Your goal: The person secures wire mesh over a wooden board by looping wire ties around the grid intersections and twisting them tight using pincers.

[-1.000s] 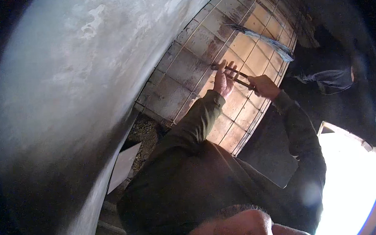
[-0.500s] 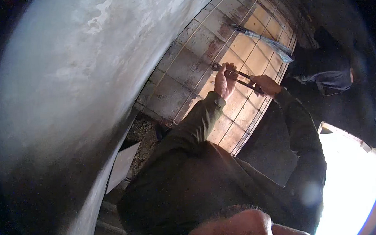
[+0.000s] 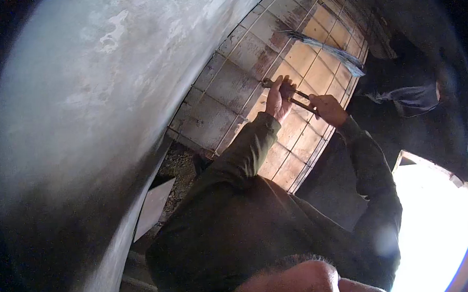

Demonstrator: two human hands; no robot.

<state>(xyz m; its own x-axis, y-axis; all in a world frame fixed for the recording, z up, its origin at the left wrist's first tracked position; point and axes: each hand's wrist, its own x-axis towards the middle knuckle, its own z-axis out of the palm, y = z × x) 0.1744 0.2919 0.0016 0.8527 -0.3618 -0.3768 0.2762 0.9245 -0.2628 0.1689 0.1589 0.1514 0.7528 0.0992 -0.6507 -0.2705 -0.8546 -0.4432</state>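
A pair of long-handled pincers point(image 3: 303, 105) lies across the wire mesh point(image 3: 292, 153), its dark head point(image 3: 267, 83) up against one of the bars. My left hand point(image 3: 279, 98) is closed around the tool just behind that head, thumb pointing up. At the far end of the two handles, my right hand point(image 3: 328, 109) grips them, its fingers partly hidden. Whether the jaws hold a wire is too small to tell. A bundle of loose tie wire point(image 3: 332, 53) hangs over the mesh above my hands.
Behind the mesh are grey blocks point(image 3: 231, 81) and a lit wooden board point(image 3: 317, 72). A large pale curved surface point(image 3: 86, 110) fills the left side. Dark cloth point(image 3: 409, 99) shows at right, above a bright opening point(image 3: 435, 220). A light flat panel point(image 3: 154, 208) stands low.
My right hand has shifted slightly left along the handles, toward my left hand. The left hand and the pincers' head stay at nearly the same spot on the mesh.
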